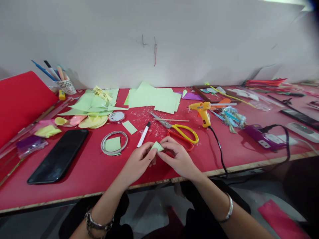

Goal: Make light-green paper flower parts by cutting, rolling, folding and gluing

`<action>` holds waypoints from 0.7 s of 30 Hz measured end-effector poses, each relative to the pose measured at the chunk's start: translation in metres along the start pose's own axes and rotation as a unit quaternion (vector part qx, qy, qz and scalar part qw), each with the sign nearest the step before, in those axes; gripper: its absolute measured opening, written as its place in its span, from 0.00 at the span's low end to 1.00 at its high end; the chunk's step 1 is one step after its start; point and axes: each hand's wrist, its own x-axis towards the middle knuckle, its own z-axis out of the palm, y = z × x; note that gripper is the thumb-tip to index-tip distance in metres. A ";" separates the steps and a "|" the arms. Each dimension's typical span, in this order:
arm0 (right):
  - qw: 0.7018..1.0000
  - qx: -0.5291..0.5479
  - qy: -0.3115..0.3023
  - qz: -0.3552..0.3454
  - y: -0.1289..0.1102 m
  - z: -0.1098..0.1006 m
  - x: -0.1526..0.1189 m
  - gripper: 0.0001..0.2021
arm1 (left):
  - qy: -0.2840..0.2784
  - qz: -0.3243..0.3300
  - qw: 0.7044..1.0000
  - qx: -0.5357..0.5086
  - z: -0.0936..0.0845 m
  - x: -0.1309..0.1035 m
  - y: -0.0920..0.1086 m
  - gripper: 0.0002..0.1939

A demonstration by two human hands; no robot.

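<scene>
Between my two hands is a small folded piece of light green paper (157, 146), pointed at the top. My left hand (141, 161) pinches its left side with the thumb in front. On the other side, my right hand (178, 157) grips the paper's right edge between thumb and fingers. Just beyond them lie a white marker with a black cap (144, 134) and scissors with yellow and red handles (185, 133). A thin wooden stick (171, 119) rests across the scissor blades. Left of the marker are a small green paper rectangle (129, 127) and a tape roll (102, 144).
A yellow glue gun (204, 114) stands at right, its black cord running over the table edge. Green paper sheets (152, 97) lie at the back. A black phone (59, 156) is at left, below a pen cup (66, 87). A purple power strip (264, 137) sits far right.
</scene>
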 end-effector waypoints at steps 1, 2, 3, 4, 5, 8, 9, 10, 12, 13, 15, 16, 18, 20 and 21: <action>1.000 -0.002 -0.001 -0.001 0.000 0.000 0.000 0.05 | 0.002 0.000 1.000 0.000 0.000 0.000 0.000 0.11; 1.000 -0.003 0.000 -0.003 0.000 0.000 0.000 0.05 | 0.003 0.000 1.000 -0.001 0.000 0.000 0.000 0.11; 1.000 -0.002 0.001 -0.003 0.000 0.000 0.000 0.05 | 0.003 0.000 1.000 -0.004 0.000 0.000 0.000 0.11; 1.000 0.001 0.003 -0.003 0.001 0.001 0.000 0.05 | 0.003 0.000 1.000 -0.008 0.000 0.000 0.000 0.12; 1.000 0.007 0.007 -0.003 0.001 0.001 0.000 0.04 | 0.002 0.000 1.000 -0.014 0.000 0.000 0.000 0.12; 0.999 0.024 0.026 -0.007 0.002 0.002 0.000 0.02 | 0.006 0.001 0.999 -0.036 0.002 0.000 0.001 0.12; 0.999 0.027 0.029 -0.007 0.003 0.003 0.000 0.02 | 0.010 -0.001 0.999 -0.042 0.003 0.000 0.001 0.12; 0.999 0.028 0.030 -0.006 0.003 0.003 0.000 0.02 | 0.013 -0.003 0.999 -0.046 0.003 -0.001 0.001 0.12; 0.999 0.028 0.027 0.000 0.003 0.002 0.000 0.02 | 0.017 -0.008 0.999 -0.047 0.004 -0.001 0.001 0.13; 0.999 0.028 0.026 0.003 0.003 0.002 0.000 0.03 | 0.017 -0.009 0.999 -0.045 0.004 0.000 0.000 0.14; 0.999 0.032 0.025 0.005 0.003 0.002 0.000 0.03 | 0.019 -0.007 0.999 -0.039 0.004 0.000 -0.001 0.14; 0.999 0.035 0.024 0.004 0.003 0.002 0.000 0.03 | 0.022 -0.005 0.999 -0.037 0.004 0.000 -0.001 0.14; 0.999 0.038 0.022 0.000 0.004 0.001 0.000 0.04 | 0.026 -0.003 0.999 -0.034 0.004 0.000 -0.002 0.14; 0.999 0.034 0.024 -0.003 0.004 0.001 0.000 0.03 | 0.039 -0.002 0.999 -0.037 0.004 0.000 -0.001 0.14; 0.999 0.031 0.026 -0.003 0.004 0.002 0.000 0.03 | 0.049 -0.004 0.998 -0.038 0.004 0.000 -0.001 0.14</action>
